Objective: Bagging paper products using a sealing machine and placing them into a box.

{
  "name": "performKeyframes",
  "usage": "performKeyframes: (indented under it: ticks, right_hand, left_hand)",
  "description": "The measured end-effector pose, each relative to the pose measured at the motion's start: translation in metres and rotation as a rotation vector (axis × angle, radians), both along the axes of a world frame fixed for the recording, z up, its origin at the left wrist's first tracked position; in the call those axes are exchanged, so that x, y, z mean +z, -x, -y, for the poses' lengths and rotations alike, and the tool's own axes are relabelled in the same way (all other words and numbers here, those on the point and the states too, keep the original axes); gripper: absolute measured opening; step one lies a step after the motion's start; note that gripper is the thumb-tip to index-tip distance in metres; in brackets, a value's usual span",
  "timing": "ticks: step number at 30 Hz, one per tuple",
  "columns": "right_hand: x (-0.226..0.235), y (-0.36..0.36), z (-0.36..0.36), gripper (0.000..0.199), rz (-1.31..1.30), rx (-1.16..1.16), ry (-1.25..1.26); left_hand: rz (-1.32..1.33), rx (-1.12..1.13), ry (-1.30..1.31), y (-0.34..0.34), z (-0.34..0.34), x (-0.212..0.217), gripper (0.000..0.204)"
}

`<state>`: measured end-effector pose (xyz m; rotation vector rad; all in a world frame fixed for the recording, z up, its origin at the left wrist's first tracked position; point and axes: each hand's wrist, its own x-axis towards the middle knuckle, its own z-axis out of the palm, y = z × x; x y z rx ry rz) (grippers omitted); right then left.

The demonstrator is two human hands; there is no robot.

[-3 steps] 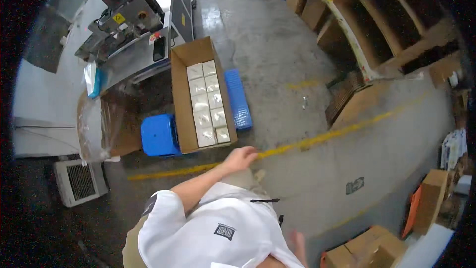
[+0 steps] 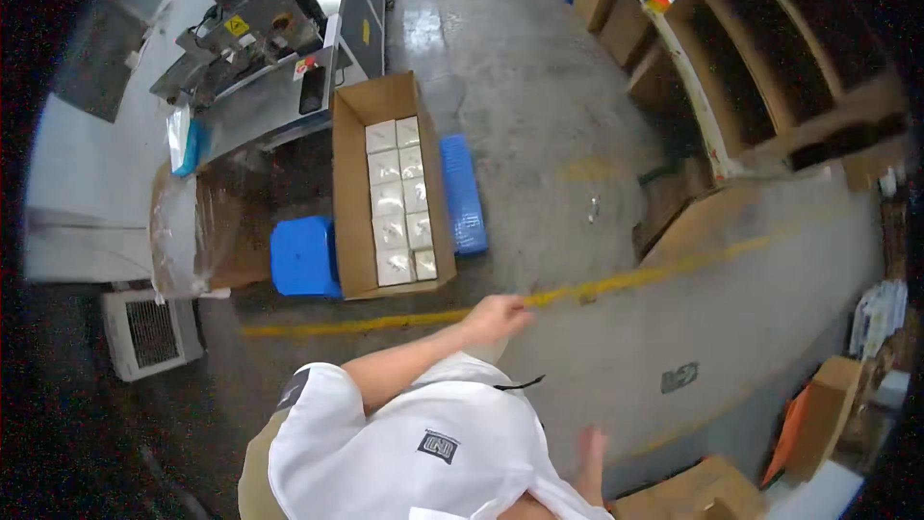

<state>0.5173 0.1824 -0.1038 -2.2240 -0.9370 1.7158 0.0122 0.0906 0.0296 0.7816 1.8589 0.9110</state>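
Note:
My left hand (image 2: 497, 318) hangs in the air before my body, over the yellow floor line. Its fingers are loosely bent, with a small gap at the tips, and I see nothing in them. Nearest to it, but apart, is an open cardboard carton (image 2: 397, 295) filled with small white boxes (image 2: 387, 199) in two rows. My right hand (image 2: 592, 448) is low at my right side, away from any object. Motion smears its fingers, so I cannot make out how they are held.
The carton rests by a blue stool (image 2: 304, 258) and a blue plastic crate (image 2: 464, 197). Behind them stands a metal machine bench (image 2: 255, 101). Cardboard shelving (image 2: 731, 67) runs along the far right. More cartons (image 2: 695, 493) lie at the lower right. A yellow line (image 2: 616, 283) crosses the floor.
My left hand has swung right, further from the carton. My right hand has come more into view, higher than before. The whole view has turned slightly.

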Motion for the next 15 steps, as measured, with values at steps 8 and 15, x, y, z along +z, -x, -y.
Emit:
performKeyframes:
  ticks: [8, 15]
  right_hand:
    - [-0.033, 0.195, -0.253, 0.021, -0.020, 0.606, -0.171]
    - [-0.014, 0.333, -0.396, 0.035, -0.121, 0.700, 0.110]
  left_hand:
    - [0.012, -0.250, -0.304, 0.032, -0.184, -0.016, 0.030]
    - [-0.086, -0.167, -0.419, 0.212, -0.356, 0.065, 0.017]
